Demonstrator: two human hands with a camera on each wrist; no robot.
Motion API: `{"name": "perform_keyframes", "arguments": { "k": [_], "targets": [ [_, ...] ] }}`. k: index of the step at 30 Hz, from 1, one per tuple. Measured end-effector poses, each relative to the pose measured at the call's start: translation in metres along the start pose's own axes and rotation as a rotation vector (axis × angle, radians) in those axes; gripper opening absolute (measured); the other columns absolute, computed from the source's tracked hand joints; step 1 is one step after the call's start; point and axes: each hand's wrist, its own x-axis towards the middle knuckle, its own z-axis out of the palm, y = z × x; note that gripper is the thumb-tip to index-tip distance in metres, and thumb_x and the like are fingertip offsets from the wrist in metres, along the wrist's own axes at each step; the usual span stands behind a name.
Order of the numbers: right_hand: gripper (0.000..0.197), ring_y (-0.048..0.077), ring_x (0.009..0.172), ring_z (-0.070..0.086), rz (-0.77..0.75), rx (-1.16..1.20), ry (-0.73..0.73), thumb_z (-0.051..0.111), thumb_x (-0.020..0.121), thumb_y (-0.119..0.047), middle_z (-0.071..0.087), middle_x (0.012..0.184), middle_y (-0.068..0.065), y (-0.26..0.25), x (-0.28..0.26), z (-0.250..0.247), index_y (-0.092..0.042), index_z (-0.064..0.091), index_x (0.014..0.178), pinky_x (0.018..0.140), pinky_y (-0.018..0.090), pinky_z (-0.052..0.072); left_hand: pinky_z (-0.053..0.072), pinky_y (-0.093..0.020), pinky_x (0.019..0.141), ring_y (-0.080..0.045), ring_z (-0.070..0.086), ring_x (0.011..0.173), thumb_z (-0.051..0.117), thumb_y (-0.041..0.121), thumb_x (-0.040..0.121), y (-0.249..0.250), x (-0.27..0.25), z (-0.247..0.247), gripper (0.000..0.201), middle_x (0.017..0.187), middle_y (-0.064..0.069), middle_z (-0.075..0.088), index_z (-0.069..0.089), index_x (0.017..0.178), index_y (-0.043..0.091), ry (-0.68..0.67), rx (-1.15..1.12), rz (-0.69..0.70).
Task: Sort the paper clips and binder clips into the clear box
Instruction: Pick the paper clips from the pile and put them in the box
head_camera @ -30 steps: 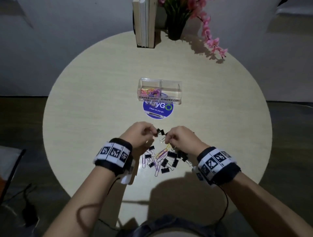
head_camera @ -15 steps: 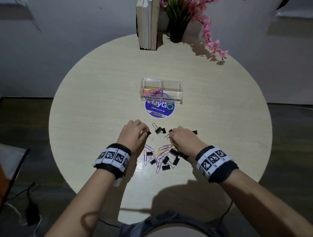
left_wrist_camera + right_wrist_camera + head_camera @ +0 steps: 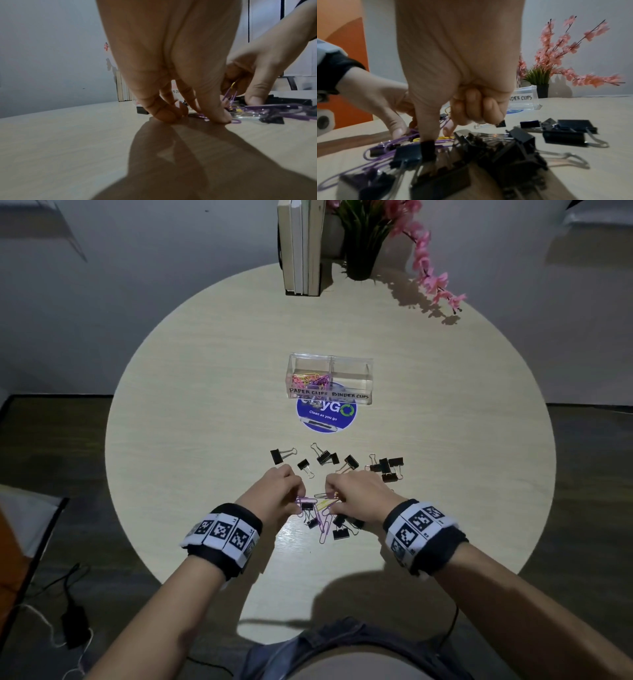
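Tabletop [image 3: 205,412]: round, pale wood grain, carrying everything below.
Clear box [image 3: 330,380]: near the middle of the tabletop, two compartments side by side, well apart from the hands.
Box writing: handwritten "PAPER CLIPS" on the left compartment, "BINDER CLIPS" on the right; the right wrist view reads "NDER CLIPS" [image 3: 521,98].
Box contents: coloured paper clips [image 3: 311,379] in the left compartment; the right compartment shows no clips.
Sticker [image 3: 327,416]: blue disc just in front of the box and partly under it, reading "...yGO" and "Clean as you go", with a green arrow ring.
Binder clips, far group [image 3: 329,457]: black with wire handles, scattered in a row between the sticker and the hands.
Mixed pile [image 3: 323,517]: purple and yellow paper clips tangled with black binder clips, between and under the two hands.
Left hand [image 3: 275,494]: fingertips bent down onto the tabletop at the pile's left edge, thumb [image 3: 221,115] pressing a purple paper clip [image 3: 235,121]; whether it pinches the clip, I cannot tell.
Right hand [image 3: 356,494]: outer fingers curled into the palm, thumb and forefinger down in the pile at purple and yellow clips; a firm pinch cannot be told.
Books [image 3: 301,248]: upright at the far edge.
Plant [image 3: 363,237]: dark pot beside the books, with pink blossom sprays [image 3: 433,282].
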Motion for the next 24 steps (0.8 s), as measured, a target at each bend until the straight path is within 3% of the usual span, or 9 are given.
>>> {"name": "perform_keyframes", "arguments": {
  "k": [6, 9, 12, 15, 17, 18, 20, 24],
  "targets": [
    [0.02, 0.033, 0.1, 0.061, -0.067, -0.165, -0.101, 0.052, 0.094, -0.023, 0.067, 0.107, 0.014, -0.006, 0.013, 0.001, -0.008, 0.056, 0.106, 0.076, 0.035, 0.041, 0.047, -0.042, 0.082, -0.018, 0.04, 0.084, 0.075, 0.025, 0.075, -0.009, 0.008, 0.002, 0.029, 0.089, -0.002, 0.041, 0.063, 0.088, 0.003, -0.019, 0.096, 0.023],
    [0.016, 0.032, 0.093, 0.062, -0.128, -0.2, -0.141, 0.046, 0.096, -0.023, 0.068, 0.101, 0.013, -0.003, 0.011, -0.001, -0.009, 0.052, 0.102, 0.069, 0.034, 0.037, 0.047, -0.042, 0.082, -0.029, 0.052, 0.093, 0.066, 0.026, 0.083, -0.007, 0.001, 0.006, 0.026, 0.098, -0.013, 0.055, 0.06, 0.094, 0.004, -0.032, 0.162, -0.001],
    [0.012, 0.027, 0.08, 0.055, -0.086, -0.021, -0.178, 0.046, 0.096, -0.026, 0.061, 0.089, 0.007, 0.001, 0.013, -0.025, -0.017, 0.045, 0.088, 0.067, 0.031, 0.036, 0.042, -0.037, 0.077, -0.028, 0.054, 0.099, 0.055, 0.027, 0.091, -0.001, -0.01, 0.011, 0.024, 0.104, -0.012, 0.059, 0.057, 0.103, 0.006, 0.031, 0.171, -0.017],
    [0.019, 0.023, 0.073, 0.047, -0.017, 0.146, -0.061, 0.044, 0.097, -0.025, 0.051, 0.078, 0.001, 0.004, 0.036, -0.068, -0.02, 0.041, 0.079, 0.062, 0.033, 0.036, 0.048, -0.04, 0.076, -0.027, 0.056, 0.1, 0.045, 0.024, 0.095, 0.003, -0.019, 0.02, 0.025, 0.105, -0.01, 0.06, 0.057, 0.109, 0.008, 0.156, 0.178, -0.038],
    [0.016, 0.023, 0.076, 0.048, 0.023, 0.186, 0.053, 0.044, 0.097, -0.025, 0.048, 0.076, -0.002, 0.002, 0.06, -0.096, -0.021, 0.043, 0.082, 0.064, 0.033, 0.04, 0.051, -0.043, 0.075, -0.031, 0.059, 0.097, 0.042, 0.021, 0.095, 0.007, -0.021, 0.022, 0.026, 0.102, -0.012, 0.063, 0.059, 0.107, 0.006, 0.204, 0.196, -0.073],
    [0.01, 0.024, 0.079, 0.05, 0.043, 0.201, 0.114, 0.045, 0.098, -0.024, 0.051, 0.08, 0.0, 0.001, 0.074, -0.109, -0.017, 0.047, 0.091, 0.067, 0.035, 0.041, 0.051, -0.042, 0.075, -0.031, 0.06, 0.096, 0.041, 0.021, 0.095, 0.008, -0.02, 0.021, 0.026, 0.102, -0.012, 0.064, 0.06, 0.106, 0.006, 0.204, 0.204, -0.098],
    [0.019, 0.029, 0.089, 0.054, 0.112, 0.205, 0.216, 0.047, 0.097, -0.021, 0.059, 0.099, 0.012, -0.003, 0.1, -0.131, -0.005, 0.051, 0.107, 0.075, 0.038, 0.042, 0.049, -0.041, 0.077, -0.03, 0.06, 0.094, 0.04, 0.021, 0.095, 0.01, -0.016, 0.014, 0.026, 0.102, -0.011, 0.063, 0.059, 0.105, 0.007, 0.181, 0.153, -0.156],
    [0.024, 0.037, 0.108, 0.059, 0.223, 0.224, 0.262, 0.054, 0.093, -0.015, 0.061, 0.118, 0.024, -0.001, 0.134, -0.145, 0.005, 0.057, 0.108, 0.088, 0.039, 0.047, 0.051, -0.041, 0.076, -0.033, 0.063, 0.084, 0.043, 0.02, 0.092, 0.012, -0.002, -0.016, 0.02, 0.09, -0.014, 0.068, 0.059, 0.09, 0.007, 0.269, -0.094, -0.24]
  ]
}}
